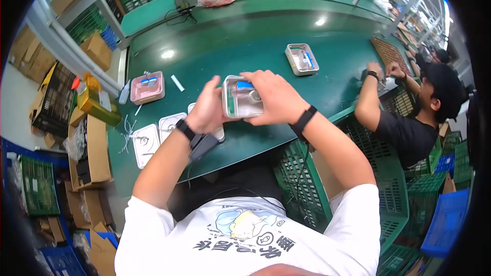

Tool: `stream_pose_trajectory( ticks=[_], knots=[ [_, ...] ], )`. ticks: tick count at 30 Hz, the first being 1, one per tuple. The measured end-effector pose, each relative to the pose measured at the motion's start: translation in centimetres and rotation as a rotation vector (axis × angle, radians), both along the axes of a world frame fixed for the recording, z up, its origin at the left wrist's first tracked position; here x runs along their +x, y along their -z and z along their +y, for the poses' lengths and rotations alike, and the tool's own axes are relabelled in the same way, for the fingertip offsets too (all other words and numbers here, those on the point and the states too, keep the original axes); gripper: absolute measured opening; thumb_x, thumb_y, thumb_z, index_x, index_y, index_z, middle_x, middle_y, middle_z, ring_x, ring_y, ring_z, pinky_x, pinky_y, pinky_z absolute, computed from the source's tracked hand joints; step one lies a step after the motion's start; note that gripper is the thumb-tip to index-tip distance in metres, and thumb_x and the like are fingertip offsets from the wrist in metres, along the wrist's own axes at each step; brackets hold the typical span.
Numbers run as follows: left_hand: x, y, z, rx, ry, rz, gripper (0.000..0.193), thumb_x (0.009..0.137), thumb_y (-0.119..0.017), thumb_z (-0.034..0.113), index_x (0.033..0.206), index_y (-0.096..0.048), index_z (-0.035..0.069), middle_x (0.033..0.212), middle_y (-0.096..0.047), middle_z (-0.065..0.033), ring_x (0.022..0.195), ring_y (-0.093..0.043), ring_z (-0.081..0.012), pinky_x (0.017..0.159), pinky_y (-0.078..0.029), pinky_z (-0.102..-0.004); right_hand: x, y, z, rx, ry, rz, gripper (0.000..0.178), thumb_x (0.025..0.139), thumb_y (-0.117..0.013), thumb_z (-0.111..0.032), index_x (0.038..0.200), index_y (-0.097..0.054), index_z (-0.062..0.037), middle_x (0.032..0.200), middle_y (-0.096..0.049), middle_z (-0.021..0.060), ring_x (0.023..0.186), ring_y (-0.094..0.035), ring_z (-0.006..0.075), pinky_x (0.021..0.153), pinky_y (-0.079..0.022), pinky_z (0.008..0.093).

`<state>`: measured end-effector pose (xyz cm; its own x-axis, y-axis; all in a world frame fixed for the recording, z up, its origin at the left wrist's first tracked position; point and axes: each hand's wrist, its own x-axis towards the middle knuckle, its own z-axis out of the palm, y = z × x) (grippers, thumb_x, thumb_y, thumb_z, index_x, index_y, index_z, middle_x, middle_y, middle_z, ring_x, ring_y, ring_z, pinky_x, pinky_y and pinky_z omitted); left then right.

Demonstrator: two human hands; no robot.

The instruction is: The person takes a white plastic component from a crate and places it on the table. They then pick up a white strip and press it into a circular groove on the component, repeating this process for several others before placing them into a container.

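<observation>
My right hand (pixel 279 97) grips an open, pale rectangular housing (pixel 231 111) from its right side, fingers over the far rim and thumb along the near edge. Inside the housing show a green board, a blue part and a round metal piece. My left hand (pixel 205 106) is at the housing's left side with fingers stretched out; its lower part meets the near left corner. Partly under my left arm lie white plates, one cover (pixel 146 144) at the left and another (pixel 169 124) beside it. A pinkish housing (pixel 148 88) with a blue part stands beyond them.
Another pale housing (pixel 302 60) stands farther right on the green table (pixel 230 30). A co-worker (pixel 409 117) sits at the right, near a brown tray (pixel 391 53). Green crates (pixel 302 184) stand below the near edge. A yellow container (pixel 97 105) and cardboard boxes are at left.
</observation>
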<state>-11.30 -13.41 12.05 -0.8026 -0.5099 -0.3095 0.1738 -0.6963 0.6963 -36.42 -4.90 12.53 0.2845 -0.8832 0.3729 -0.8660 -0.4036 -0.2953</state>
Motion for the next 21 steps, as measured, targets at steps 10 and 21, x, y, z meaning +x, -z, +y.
stream_pose_trajectory(
  ticks=[10, 21],
  knots=[
    [9.5, 4.2, 1.7, -1.627, -0.193, -0.844, 0.110, 0.102, -0.085, 0.054, 0.179, -0.028, -0.001, 0.167, -0.056, -0.0336, 0.149, -0.062, -0.0460, 0.130, -0.045, -0.0565, -8.0, 3.3, -7.7, 0.204, 0.749, 0.377, 0.093, 0.080, -0.090, -0.065, 0.140, -0.067, 0.0024, 0.138, -0.069, 0.0249, 0.124, -0.075, 0.0422, 0.101, -0.065, 0.0543],
    [8.8, 0.9, 0.1, -1.571, 0.173, -1.052, 0.148, 0.069, -0.106, 0.046, 0.181, -0.023, -0.002, 0.165, -0.054, -0.0307, 0.149, -0.060, -0.0486, 0.127, -0.048, -0.0550, -0.8, 1.7, -11.5, 0.521, 0.297, -0.019, 0.055, 0.097, -0.080, -0.051, 0.123, -0.086, -0.0028, 0.123, -0.079, 0.0300, 0.123, -0.074, 0.0437, 0.102, -0.062, 0.0543]
  ],
)
